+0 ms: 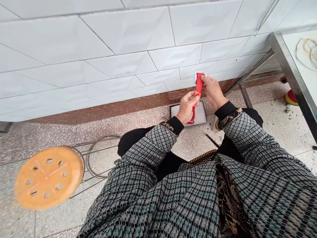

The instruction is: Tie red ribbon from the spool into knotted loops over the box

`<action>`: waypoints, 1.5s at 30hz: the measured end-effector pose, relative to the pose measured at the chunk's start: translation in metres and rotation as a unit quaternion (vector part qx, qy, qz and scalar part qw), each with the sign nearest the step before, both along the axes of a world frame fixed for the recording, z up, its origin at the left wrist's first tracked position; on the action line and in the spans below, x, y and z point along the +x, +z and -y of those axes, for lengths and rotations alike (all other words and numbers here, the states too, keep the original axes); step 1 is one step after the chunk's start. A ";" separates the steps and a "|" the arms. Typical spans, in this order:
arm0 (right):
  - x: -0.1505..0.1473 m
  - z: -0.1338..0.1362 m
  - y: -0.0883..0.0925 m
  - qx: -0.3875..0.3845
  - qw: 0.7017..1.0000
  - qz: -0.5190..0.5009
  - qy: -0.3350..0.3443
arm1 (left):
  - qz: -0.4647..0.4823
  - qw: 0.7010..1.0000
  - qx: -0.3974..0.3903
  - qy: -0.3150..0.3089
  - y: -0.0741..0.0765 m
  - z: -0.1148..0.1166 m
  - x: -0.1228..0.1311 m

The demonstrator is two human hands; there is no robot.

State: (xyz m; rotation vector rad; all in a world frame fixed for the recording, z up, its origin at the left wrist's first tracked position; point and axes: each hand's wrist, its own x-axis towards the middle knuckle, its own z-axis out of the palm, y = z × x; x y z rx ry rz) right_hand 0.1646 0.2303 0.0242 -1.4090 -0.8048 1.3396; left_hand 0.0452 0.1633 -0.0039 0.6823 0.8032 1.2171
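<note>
Between my hands a red ribbon is stretched, wound at its upper end on a small white spool. My left hand pinches the ribbon lower down, and its loose end hangs below that hand. My right hand grips the ribbon roll at the top, thumb pressed on the red face. Beneath the hands a shallow box with a white inside and dark rim lies on the floor, with the ribbon's tail hanging over it.
An orange round stool with metal legs lies at the left. A metal-framed table stands at right, with a yellow and white cord on top. A white tiled wall rises in front. A red and yellow object sits under the table.
</note>
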 end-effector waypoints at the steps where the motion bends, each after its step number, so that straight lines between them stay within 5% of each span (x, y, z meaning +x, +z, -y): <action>1: 0.000 -0.001 -0.002 -0.005 1.000 -0.006 0.000 | 0.008 1.000 -0.004 -0.001 0.000 0.002 0.002; 10: 0.008 -0.005 -0.009 -0.034 0.999 -0.025 0.031 | -0.160 0.985 0.057 -0.029 -0.020 0.008 0.004; 16: 0.010 0.004 0.009 -0.079 0.994 -0.050 0.053 | -0.354 0.920 0.109 -0.126 -0.027 -0.005 -0.012; 21: 0.009 0.013 0.016 -0.122 0.987 -0.074 0.067 | -0.482 0.857 0.060 -0.173 -0.030 -0.018 -0.024; 25: 0.009 0.021 0.024 -0.123 0.984 -0.061 0.112 | -0.430 0.889 -0.029 -0.156 -0.030 -0.026 -0.034; 31: 0.009 0.026 0.034 -0.127 0.976 -0.013 0.175 | -0.217 0.964 -0.106 -0.107 -0.024 -0.031 -0.046; 39: 0.010 0.027 0.032 -0.126 0.959 0.038 0.253 | -0.126 0.976 -0.165 -0.060 -0.021 -0.039 -0.058; 45: 0.012 0.029 0.029 -0.092 0.949 0.053 0.298 | -0.154 0.982 -0.081 -0.079 -0.003 -0.038 -0.068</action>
